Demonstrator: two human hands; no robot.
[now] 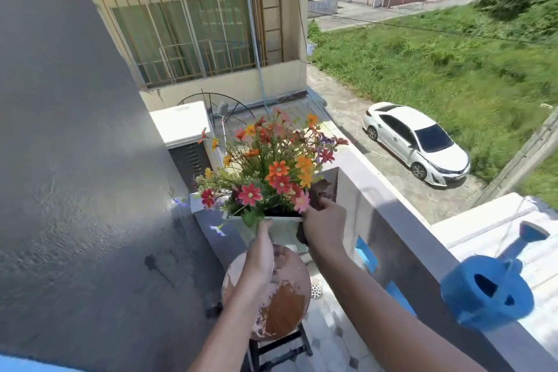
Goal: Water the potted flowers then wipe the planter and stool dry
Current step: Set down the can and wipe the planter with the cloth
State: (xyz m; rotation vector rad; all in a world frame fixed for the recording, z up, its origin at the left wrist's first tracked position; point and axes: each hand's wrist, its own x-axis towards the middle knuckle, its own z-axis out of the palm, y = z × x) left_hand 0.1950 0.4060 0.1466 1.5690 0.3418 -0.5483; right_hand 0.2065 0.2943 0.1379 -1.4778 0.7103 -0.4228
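Observation:
A pale square planter (285,231) full of orange, red and pink flowers (271,172) sits at or just above the far edge of a round wooden stool (283,305) with chipped white paint; I cannot tell if it rests on the stool. My left hand (261,254) grips the planter's front left side. My right hand (324,223) presses a dark brown cloth (323,190) against the planter's right rim. A blue watering can (486,290) stands on the balcony ledge to my right, away from both hands.
A grey wall (75,160) closes off the left side. The balcony parapet (392,220) runs along the right, close to the stool. A floor drain (316,290) lies in the tiles beside the stool. A white outdoor unit (181,124) sits beyond the flowers.

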